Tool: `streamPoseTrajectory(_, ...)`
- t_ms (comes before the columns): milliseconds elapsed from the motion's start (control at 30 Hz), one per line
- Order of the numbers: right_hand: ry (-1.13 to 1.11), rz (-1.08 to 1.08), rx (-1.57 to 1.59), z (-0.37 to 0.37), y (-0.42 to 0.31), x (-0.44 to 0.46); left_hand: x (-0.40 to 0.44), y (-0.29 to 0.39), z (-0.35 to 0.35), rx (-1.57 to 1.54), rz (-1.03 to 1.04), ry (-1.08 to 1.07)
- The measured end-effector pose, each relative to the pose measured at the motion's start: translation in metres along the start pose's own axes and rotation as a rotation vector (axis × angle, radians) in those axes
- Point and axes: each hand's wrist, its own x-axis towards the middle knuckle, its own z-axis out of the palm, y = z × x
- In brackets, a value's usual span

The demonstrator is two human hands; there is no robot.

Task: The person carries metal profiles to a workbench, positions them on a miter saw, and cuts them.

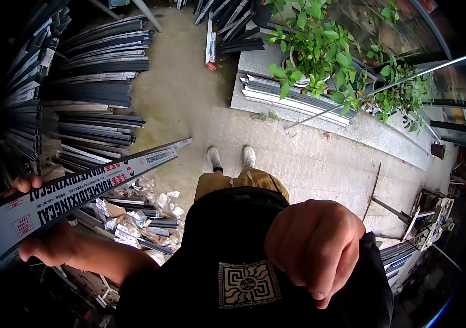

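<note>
At the left, my left hand [50, 247] is closed around a long metal profile [74, 194]. White film printed with red and black lettering, including "HUAMEIDIXINGCAI", covers the profile's face. The fingers curl over its upper edge while the thumb is at the lower edge. From the hand, the profile stretches forward and right, its far end near the shoes. Close to the camera, in front of the black shirt [200, 240], my right hand [315, 246] is closed with its knuckles up. Whatever its curled fingers may hold is hidden.
Stacked dark profiles [96, 93] fill the left side. Plastic and paper scraps [140, 218] lie below them. A potted plant [320, 49] and white profile lengths [293, 101] stand on a raised stone slab [244, 60]. At the right is a metal stand or machine [429, 218].
</note>
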Motion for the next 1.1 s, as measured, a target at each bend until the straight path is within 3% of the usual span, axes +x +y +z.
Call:
streamPoseTrajectory(133, 0.125, 0.265, -0.273, -0.02, -0.009, -0.022, -0.006, -0.001, 0.025, 0.038, -0.006, 0.011)
streamPoseTrajectory(233, 0.256, 0.586, -0.748, -0.03, 0.005, -0.016, -0.01, -0.004, 0.046, 0.055, -0.026, 0.005)
streamPoseTrajectory(333, 0.098, 0.699, -1.177, -0.051, 0.037, -0.001, -0.005, -0.007, 0.071, 0.132, -0.015, -0.015)
streamPoseTrajectory(433, 0.063, 0.569, -1.222, -0.07, 0.089, 0.007, 0.009, -0.017, 0.082, 0.048, 0.005, -0.103)
streamPoseTrajectory(533, 0.055, 0.581, -1.299, -0.08, 0.118, 0.038, 0.034, -0.029, 0.095, 0.066, -0.012, -0.168)
streamPoseTrajectory(700, 0.164, 0.461, -1.228, -0.103, 0.162, 0.101, 0.09, -0.057, 0.119, 0.105, -0.024, -0.135)
streamPoseTrajectory(833, 0.359, 0.585, -1.07, -0.124, 0.184, 0.152, 0.134, -0.084, 0.115, 0.079, -0.039, -0.163)
streamPoseTrajectory(1100, 0.446, 0.552, -1.238, -0.176, 0.208, 0.205, 0.206, -0.131, 0.087, 0.007, -0.131, -0.314)
